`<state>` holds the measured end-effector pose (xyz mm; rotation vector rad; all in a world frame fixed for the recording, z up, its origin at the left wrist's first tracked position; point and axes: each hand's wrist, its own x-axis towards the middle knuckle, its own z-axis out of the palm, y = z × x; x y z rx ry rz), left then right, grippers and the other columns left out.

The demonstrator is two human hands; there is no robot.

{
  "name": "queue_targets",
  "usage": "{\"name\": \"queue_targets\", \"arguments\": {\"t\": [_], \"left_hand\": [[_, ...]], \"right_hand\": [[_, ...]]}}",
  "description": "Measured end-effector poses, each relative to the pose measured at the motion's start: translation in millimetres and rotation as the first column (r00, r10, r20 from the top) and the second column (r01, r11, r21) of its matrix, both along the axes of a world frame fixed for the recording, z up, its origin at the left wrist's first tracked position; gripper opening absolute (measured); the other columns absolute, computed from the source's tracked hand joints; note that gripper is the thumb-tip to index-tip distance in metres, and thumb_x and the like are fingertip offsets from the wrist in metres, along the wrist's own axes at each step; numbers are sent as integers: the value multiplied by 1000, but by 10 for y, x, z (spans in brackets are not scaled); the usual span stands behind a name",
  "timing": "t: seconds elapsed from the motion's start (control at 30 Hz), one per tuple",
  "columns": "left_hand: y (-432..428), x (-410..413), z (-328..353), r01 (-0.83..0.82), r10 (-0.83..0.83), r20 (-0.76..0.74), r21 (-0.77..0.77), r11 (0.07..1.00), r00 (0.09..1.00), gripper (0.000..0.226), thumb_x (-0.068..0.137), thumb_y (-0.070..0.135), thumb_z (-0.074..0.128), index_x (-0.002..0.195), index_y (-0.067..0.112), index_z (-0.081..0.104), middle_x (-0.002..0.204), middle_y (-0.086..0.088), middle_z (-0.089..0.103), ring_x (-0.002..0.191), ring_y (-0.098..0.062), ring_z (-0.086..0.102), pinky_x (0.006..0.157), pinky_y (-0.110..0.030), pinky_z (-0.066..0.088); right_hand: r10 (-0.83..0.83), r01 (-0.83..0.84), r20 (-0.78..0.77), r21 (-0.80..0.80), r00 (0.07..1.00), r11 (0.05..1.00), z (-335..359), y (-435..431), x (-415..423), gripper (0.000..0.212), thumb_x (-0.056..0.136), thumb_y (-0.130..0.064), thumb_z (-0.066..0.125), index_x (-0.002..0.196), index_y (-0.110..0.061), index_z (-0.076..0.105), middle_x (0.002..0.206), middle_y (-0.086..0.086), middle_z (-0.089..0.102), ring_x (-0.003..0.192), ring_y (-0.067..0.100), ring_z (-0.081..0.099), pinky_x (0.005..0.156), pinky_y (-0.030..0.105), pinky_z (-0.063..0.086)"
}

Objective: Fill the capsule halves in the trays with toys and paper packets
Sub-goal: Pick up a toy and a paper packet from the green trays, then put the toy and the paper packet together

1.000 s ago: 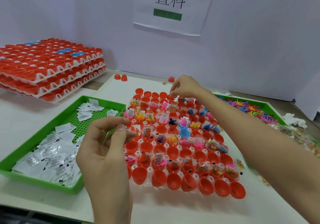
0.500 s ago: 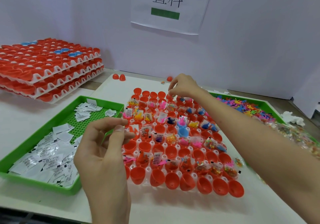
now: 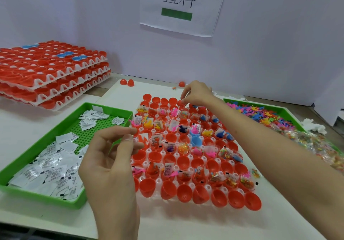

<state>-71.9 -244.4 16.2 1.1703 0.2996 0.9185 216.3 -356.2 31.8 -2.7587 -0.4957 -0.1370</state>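
A white tray [image 3: 162,153] of red capsule halves [image 3: 200,195] lies in front of me. Many halves hold toys and paper packets, while the near row and several others are bare. My right hand [image 3: 197,94] reaches to the far row, its fingertips pinched together at a red half [image 3: 181,102]. What they pinch is hidden. My left hand [image 3: 111,158] hovers over the tray's left edge with fingers loosely curled and thumb near the index tip. I cannot tell whether it holds anything.
A green tray [image 3: 46,199] of white paper packets [image 3: 48,167] sits at the left. Another green tray [image 3: 284,110] at the right holds coloured toys [image 3: 260,114] and clear bags. Stacked capsule trays [image 3: 52,72] stand at the back left, with loose red halves [image 3: 127,82] by the wall.
Hardly anything has changed. My right hand stays pinched at the far row and my left hand keeps its raised pose.
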Motion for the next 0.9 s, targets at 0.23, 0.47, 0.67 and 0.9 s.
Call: {"name": "queue_targets", "arguments": {"t": [0.23,0.47,0.67,0.9], "left_hand": [[10,-1,-6,-1,1,8,-16,1000,1000,18,80,15,62,77,29,72,80,3,72,73,-21,69,70,-21,56],[30,5,-39,-1,1,-24,12,1000,1000,16,81,18,61,78,30,71,80,5,73,73,-19,69,69,-20,56],[129,159,251,179,-117,-175,394,902,978,15,90,26,65,89,38,73,90,14,75,84,-6,70,68,-10,52],[166,484,543,270,-121,-294,539,798,948,19,97,26,62,107,39,71,100,15,73,93,1,69,69,-6,52]], "right_hand": [[74,-74,2,-60,997,996,10,5,-3,18,90,-29,72,107,-27,75,123,-3,68,118,20,57,107,45,28],[67,-70,-23,-186,998,980,73,47,24,20,90,-12,64,105,-16,77,112,-2,71,108,17,57,101,43,34],[58,-58,-9,-155,998,986,155,2,47,22,88,-11,63,102,-17,78,108,-5,71,102,15,56,98,41,37],[49,-50,54,17,997,999,506,-175,-88,16,87,-13,67,95,-19,80,81,-9,65,91,15,59,88,35,47]]}}
